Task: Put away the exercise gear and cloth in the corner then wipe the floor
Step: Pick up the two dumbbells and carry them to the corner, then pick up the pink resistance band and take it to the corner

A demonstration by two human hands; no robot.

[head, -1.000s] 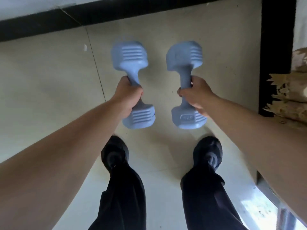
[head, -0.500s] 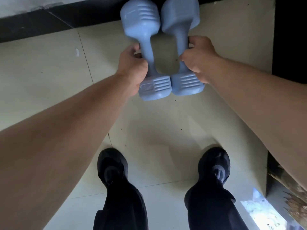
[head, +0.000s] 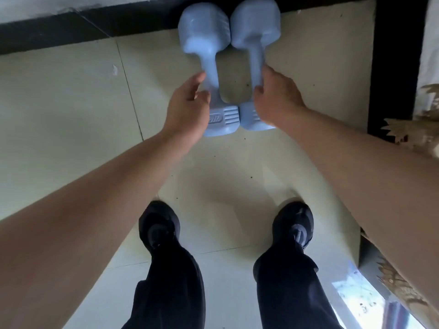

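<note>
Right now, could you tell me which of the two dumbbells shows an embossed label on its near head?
The left dumbbell, by the left hand: an oval label beside ridges. The right dumbbell shows none; the right hand partly hides its near head.

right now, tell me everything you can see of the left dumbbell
The left dumbbell is pale blue, matte, plastic-looking: two blocky heads, near one ribbed, joined by a slim handle. It seems to lie on the cream tile floor, far head by the black skirting. Its heads touch the right dumbbell. The left hand touches its handle, fingers loosely open.
</note>
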